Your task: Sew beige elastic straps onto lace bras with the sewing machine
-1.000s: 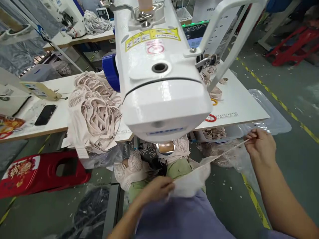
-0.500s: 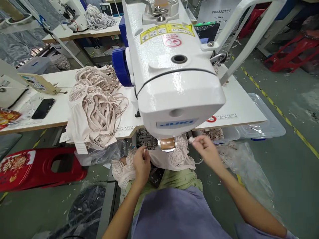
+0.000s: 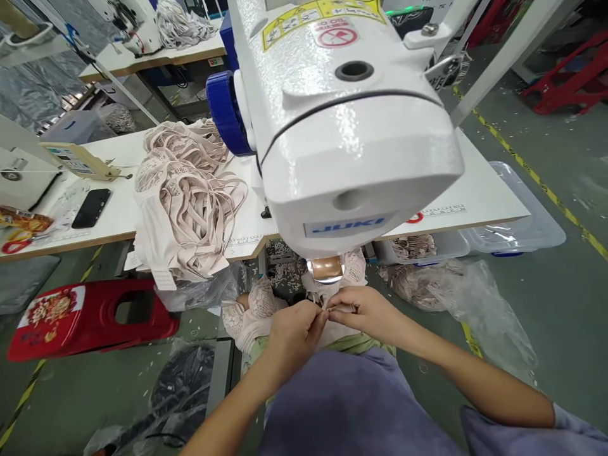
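Note:
A beige lace bra (image 3: 261,297) lies across the lap. More of its pale fabric and a lace cup (image 3: 354,268) show under the head of a white sewing machine (image 3: 354,161). Just in front of the machine's lower end, my left hand (image 3: 295,334) is closed in a pinch at the bra's edge. My right hand (image 3: 368,311) meets it fingertip to fingertip, pinching a small pale piece. The fingers largely hide what lies between them. A brown, metal-rimmed part (image 3: 327,268) sits right above the hands.
Left of the machine, a heap of beige bras (image 3: 190,196) hangs over the edge of the table (image 3: 479,190). Beyond it are a black phone (image 3: 92,208) and red scissors (image 3: 16,242). A red stool (image 3: 102,320) stands at left, clear plastic bins (image 3: 517,218) at right.
My hands were apart, on either side of the machine's lower end. Both have come together in front of it, the right bringing its small pale piece leftward. The view has shifted closer to the machine.

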A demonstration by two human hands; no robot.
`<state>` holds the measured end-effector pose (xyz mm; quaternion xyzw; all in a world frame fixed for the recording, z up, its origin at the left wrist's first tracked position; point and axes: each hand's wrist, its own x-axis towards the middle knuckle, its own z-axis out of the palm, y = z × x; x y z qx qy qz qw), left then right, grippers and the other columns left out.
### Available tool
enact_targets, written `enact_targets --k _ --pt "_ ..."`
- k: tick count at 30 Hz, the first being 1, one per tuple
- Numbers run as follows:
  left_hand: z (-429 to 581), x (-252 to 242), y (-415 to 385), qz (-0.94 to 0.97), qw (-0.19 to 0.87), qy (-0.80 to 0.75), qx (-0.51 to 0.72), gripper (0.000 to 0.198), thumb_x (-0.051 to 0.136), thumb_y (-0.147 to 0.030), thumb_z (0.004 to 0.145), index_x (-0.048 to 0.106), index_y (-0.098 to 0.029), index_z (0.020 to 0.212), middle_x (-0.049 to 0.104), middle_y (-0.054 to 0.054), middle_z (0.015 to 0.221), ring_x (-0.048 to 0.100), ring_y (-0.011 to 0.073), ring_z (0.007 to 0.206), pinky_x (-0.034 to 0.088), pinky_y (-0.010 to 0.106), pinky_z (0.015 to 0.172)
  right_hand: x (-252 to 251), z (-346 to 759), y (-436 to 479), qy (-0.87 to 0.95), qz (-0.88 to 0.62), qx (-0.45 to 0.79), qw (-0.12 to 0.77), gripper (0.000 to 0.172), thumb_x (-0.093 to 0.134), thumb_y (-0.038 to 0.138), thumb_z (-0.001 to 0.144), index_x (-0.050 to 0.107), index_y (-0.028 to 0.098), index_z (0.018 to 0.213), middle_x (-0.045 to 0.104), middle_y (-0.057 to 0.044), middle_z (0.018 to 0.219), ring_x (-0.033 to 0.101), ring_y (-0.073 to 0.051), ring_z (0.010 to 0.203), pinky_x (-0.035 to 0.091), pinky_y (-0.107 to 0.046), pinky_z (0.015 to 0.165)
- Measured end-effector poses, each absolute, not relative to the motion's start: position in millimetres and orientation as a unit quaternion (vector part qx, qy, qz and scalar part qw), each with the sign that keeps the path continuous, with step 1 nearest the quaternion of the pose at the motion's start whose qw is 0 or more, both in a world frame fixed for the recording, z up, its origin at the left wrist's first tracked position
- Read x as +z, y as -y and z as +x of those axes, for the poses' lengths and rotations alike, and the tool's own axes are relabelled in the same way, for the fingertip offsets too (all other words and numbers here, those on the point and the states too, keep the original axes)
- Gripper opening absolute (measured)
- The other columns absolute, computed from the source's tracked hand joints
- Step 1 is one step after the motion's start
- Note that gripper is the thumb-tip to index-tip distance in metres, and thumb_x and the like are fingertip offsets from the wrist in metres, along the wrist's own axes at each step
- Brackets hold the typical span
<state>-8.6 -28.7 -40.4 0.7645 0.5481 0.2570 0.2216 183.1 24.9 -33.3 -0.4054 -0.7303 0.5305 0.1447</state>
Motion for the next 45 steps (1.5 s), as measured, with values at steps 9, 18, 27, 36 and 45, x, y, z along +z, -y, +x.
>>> enact_targets --k 9,18,27,36,45 --pt "-25.2 -19.5 27.9 0.795 0.28 -0.482 0.239 0.025 0.038 -0.021 0.099 0.062 -0.019 0.105 0.074 0.002 0.077 0.068 0.0144 0.062 0.045 0.021 0.056 -41.0 194.4 -41.3 0.651 -0.39 0.615 0.217 0.033 0.064 0.05 0.082 0.071 0.018 0.081 0.055 -0.001 0.07 0.049 -0.013 0.062 0.04 -0.025 0.059" --pt "-24.0 -18.0 27.8 0.756 0.312 -0.468 0.334 0.017 0.052 -0.017 0.093 0.068 -0.017 0.09 0.07 0.006 0.081 0.066 0.015 0.073 0.048 0.022 0.065 -26.5 181.8 -28.4 0.873 -0.158 0.409 0.214 0.019 0.049 0.017 0.094 0.063 0.02 0.081 0.063 -0.002 0.076 0.059 -0.012 0.068 0.042 -0.023 0.059" --pt "-22.6 -4.1 21.3 0.624 0.46 -0.58 0.249 0.015 0.064 -0.005 0.076 0.071 -0.017 0.081 0.069 0.0 0.077 0.062 0.0134 0.073 0.044 0.021 0.067 -29.5 170.0 -12.7 0.89 -0.174 0.248 0.341 0.023 0.043 0.007 0.092 0.056 0.02 0.078 0.06 -0.001 0.068 0.053 -0.012 0.063 0.043 -0.023 0.057" --pt "-2.2 -26.9 8.9 0.512 0.537 -0.569 0.354 0.004 0.057 -0.015 0.08 0.055 -0.017 0.078 0.061 0.003 0.084 0.058 0.0141 0.078 0.047 0.024 0.072 -43.8 163.9 -10.3 0.747 -0.349 0.437 0.36 0.018 0.055 0.019 0.086 0.073 0.023 0.087 0.076 -0.006 0.087 0.072 -0.019 0.079 0.058 -0.028 0.07" --pt "11.3 -31.1 22.5 0.577 0.355 -0.581 0.452 0.022 0.057 -0.031 0.092 0.066 -0.018 0.077 0.067 0.002 0.071 0.061 0.0142 0.065 0.048 0.025 0.062 -19.2 172.2 -10.3 0.723 -0.383 0.462 0.341 0.018 0.056 0.024 0.087 0.074 0.023 0.086 0.075 -0.004 0.083 0.069 -0.016 0.075 0.055 -0.024 0.069"
